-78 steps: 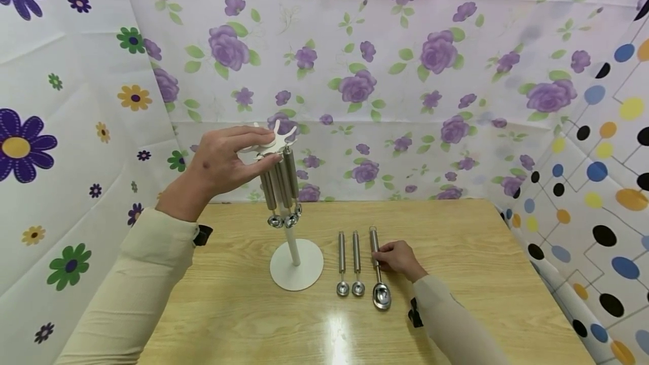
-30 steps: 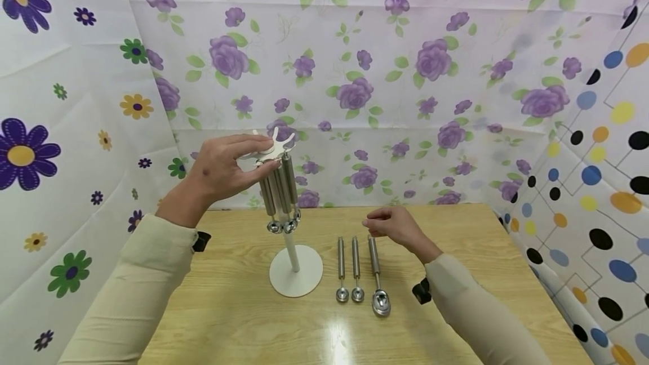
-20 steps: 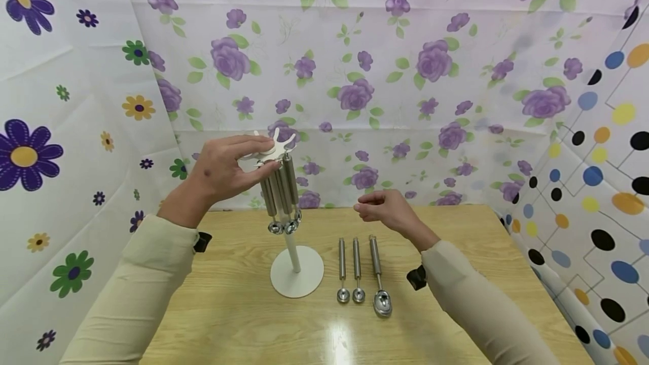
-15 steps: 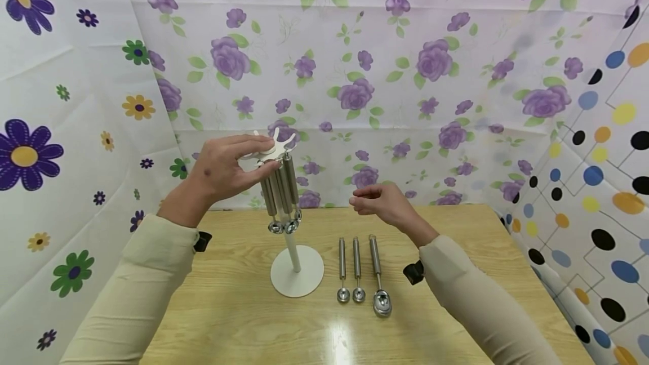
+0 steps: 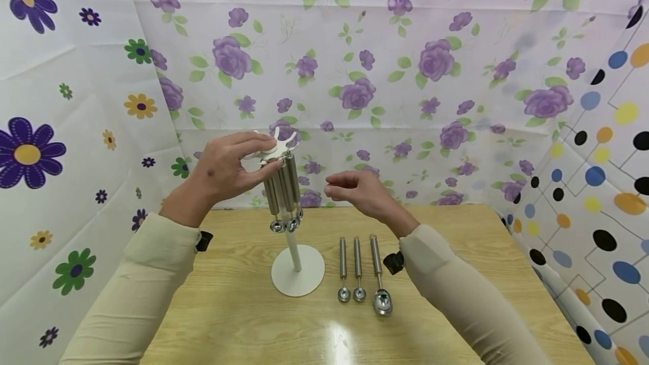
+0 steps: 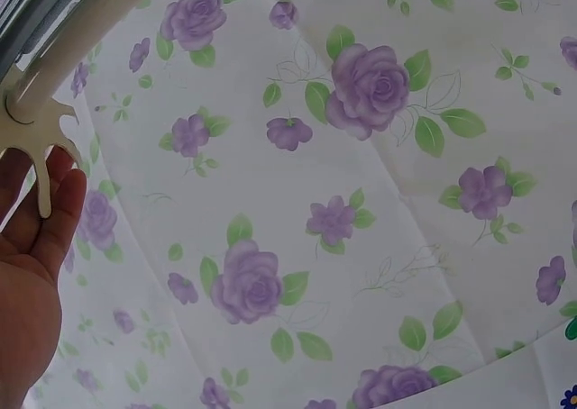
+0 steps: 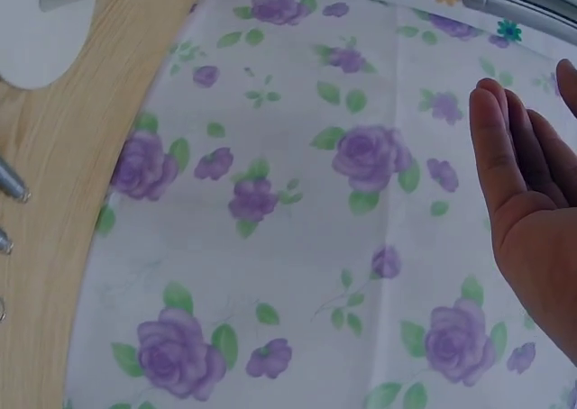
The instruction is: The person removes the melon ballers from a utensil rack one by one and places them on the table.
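Note:
My left hand (image 5: 225, 170) pinches the white hooked top of a utensil stand (image 5: 283, 150), fingers above and thumb below. The left wrist view shows the fingers behind the prongs of the hooked top (image 6: 41, 157). Several steel-handled utensils (image 5: 281, 187) with small round heads hang from it. To the right of the hanging utensils, my right hand (image 5: 362, 193) is raised above the table, apart from them. In the right wrist view nothing lies between the extended fingers of this hand (image 7: 532, 179).
Two small round-headed utensils (image 5: 343, 261) (image 5: 358, 261) and a scoop (image 5: 382, 301) with a larger oval head lie side by side on the wooden table (image 5: 243, 320). The stand's round white base (image 5: 289, 283) sits to their left. Patterned sheets (image 5: 456, 128) surround the table.
My right hand has left the scoop's handle, risen, and moved left toward the hanging utensils. The scoop stays on the table. My left hand keeps its hold on the stand's top.

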Demonstrator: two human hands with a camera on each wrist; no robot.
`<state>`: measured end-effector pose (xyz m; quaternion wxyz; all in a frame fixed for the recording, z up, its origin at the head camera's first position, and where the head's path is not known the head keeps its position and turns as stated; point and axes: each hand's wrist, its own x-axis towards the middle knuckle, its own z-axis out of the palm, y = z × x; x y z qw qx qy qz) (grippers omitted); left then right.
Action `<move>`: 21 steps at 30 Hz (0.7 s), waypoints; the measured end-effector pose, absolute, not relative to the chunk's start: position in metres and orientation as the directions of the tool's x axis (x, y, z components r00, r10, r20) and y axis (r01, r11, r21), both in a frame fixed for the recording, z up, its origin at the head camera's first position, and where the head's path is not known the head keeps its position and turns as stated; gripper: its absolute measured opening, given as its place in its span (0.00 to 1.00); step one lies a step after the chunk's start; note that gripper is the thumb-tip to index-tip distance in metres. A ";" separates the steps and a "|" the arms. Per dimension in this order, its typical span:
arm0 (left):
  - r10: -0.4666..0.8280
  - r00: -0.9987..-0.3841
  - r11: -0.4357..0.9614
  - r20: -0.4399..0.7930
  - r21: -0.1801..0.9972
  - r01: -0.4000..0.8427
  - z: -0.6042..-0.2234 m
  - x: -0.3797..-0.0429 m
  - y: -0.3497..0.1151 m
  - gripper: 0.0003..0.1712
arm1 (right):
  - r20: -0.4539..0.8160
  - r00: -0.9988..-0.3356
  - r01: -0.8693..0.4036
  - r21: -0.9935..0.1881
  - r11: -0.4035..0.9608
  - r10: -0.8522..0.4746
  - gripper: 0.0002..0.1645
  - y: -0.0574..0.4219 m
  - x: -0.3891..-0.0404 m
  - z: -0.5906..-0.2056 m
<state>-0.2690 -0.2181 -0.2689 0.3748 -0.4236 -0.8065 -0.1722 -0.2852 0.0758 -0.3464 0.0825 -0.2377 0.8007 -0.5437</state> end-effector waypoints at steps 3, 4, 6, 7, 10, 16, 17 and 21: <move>0.558 -0.348 0.576 0.753 -0.050 0.816 -0.269 -0.270 -0.218 0.32 | 0.140 -0.862 -0.313 -0.903 0.295 -0.488 0.25 0.064 -0.285 -0.342; 0.558 -0.347 0.576 0.754 -0.051 0.816 -0.270 -0.270 -0.218 0.33 | 0.147 -0.856 -0.323 -0.900 0.292 -0.495 0.25 0.061 -0.286 -0.341; 0.559 -0.350 0.577 0.752 -0.049 0.816 -0.270 -0.269 -0.218 0.30 | 0.162 -0.849 -0.342 -0.894 0.289 -0.503 0.25 0.054 -0.287 -0.339; 0.559 -0.352 0.577 0.750 -0.047 0.815 -0.269 -0.269 -0.218 0.28 | 0.170 -0.846 -0.351 -0.891 0.287 -0.505 0.25 0.051 -0.288 -0.339; 0.560 -0.364 0.581 0.744 -0.039 0.813 -0.269 -0.268 -0.217 0.23 | 0.188 -0.835 -0.362 -0.895 0.260 -0.516 0.24 0.043 -0.291 -0.339; 0.560 -0.383 0.587 0.734 -0.026 0.809 -0.268 -0.268 -0.217 0.23 | 0.226 -0.797 -0.386 -0.904 0.185 -0.559 0.21 0.029 -0.294 -0.340; 0.561 -0.383 0.586 0.734 -0.025 0.810 -0.268 -0.268 -0.217 0.23 | 0.231 -0.794 -0.390 -0.903 0.179 -0.563 0.21 0.027 -0.294 -0.340; 0.566 -0.375 0.581 0.734 -0.032 0.813 -0.266 -0.269 -0.219 0.23 | 0.249 -0.784 -0.406 -0.899 0.165 -0.569 0.21 0.020 -0.294 -0.340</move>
